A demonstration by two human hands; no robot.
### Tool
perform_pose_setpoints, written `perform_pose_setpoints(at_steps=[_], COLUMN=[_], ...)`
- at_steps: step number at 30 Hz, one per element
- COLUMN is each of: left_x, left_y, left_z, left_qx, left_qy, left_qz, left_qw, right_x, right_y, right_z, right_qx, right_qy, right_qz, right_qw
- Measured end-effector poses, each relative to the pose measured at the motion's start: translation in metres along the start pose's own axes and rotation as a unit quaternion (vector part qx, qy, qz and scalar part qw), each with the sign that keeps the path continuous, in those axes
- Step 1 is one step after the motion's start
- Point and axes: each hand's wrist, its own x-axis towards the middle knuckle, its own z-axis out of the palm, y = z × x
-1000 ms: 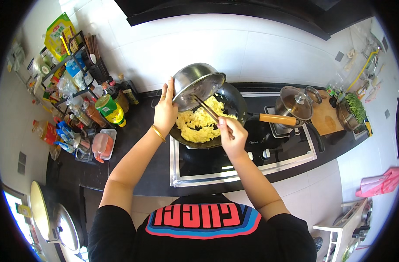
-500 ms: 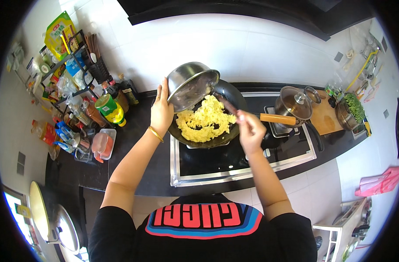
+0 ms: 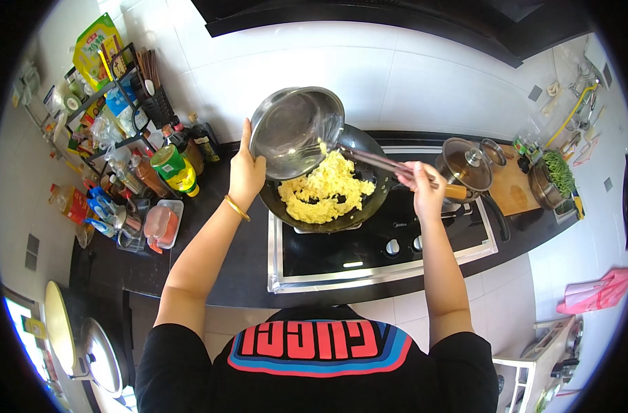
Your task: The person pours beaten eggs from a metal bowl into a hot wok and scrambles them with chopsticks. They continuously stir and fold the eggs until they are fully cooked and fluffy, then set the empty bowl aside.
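Note:
My left hand (image 3: 248, 165) is closed on the rim of a metal bowl (image 3: 293, 134), tilted over the wok with its inside facing me. A pair of brown chopsticks (image 3: 376, 160) is gripped in my right hand (image 3: 423, 189). Their tips reach to the bowl's right edge, where a small yellow bit clings. Below lies a heap of yellow scrambled eggs (image 3: 324, 189) in the dark wok (image 3: 355, 219), which sits on the left side of the black gas stove (image 3: 341, 255).
Right of the wok stands a lidded saucepan (image 3: 465, 165) with a dark handle. Beyond it are a wooden board (image 3: 517, 189) and a pot of green vegetables (image 3: 555, 179). Seasoning bottles (image 3: 173, 168) and a red-lidded container (image 3: 163, 224) crowd the left counter. A range hood (image 3: 369, 27) overhangs the back.
The bowl has tipped further, showing more of its inside, and my left hand has shifted slightly left. My right hand has moved right and up with the chopsticks, away from the eggs.

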Motion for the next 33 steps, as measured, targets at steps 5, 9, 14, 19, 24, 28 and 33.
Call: perform_pose_setpoints(at_steps=[5, 9, 14, 19, 24, 28, 33], left_x=[0.007, 0.01, 0.017, 0.018, 0.007, -0.006, -0.017], left_y=[-0.006, -0.008, -0.015, -0.019, -0.032, -0.049, -0.022], left_z=[-0.011, -0.019, -0.03, -0.029, -0.009, 0.014, 0.021], left_qx=[-0.065, -0.335, -0.357, -0.309, -0.292, -0.192, -0.134], left_qy=[-0.043, -0.111, -0.142, -0.127, -0.076, -0.02, 0.018], left_qz=[-0.049, -0.178, -0.192, -0.192, -0.14, -0.06, -0.035], left_qw=[0.996, 0.919, 0.903, 0.923, 0.943, 0.979, 0.99], right_x=[0.027, 0.048, 0.05, 0.037, 0.021, -0.025, -0.072], right_y=[-0.01, -0.008, -0.003, -0.006, -0.009, 0.001, 0.02], right_z=[-0.021, -0.04, -0.049, -0.037, 0.0, 0.044, 0.086], right_qx=[0.066, 0.108, 0.115, 0.093, -0.008, -0.064, -0.127], right_qy=[0.042, 0.013, -0.02, -0.08, -0.042, -0.062, -0.053], right_qz=[-0.025, 0.03, 0.081, 0.108, 0.034, -0.02, -0.146], right_qw=[0.997, 0.994, 0.99, 0.987, 0.999, 0.996, 0.98])
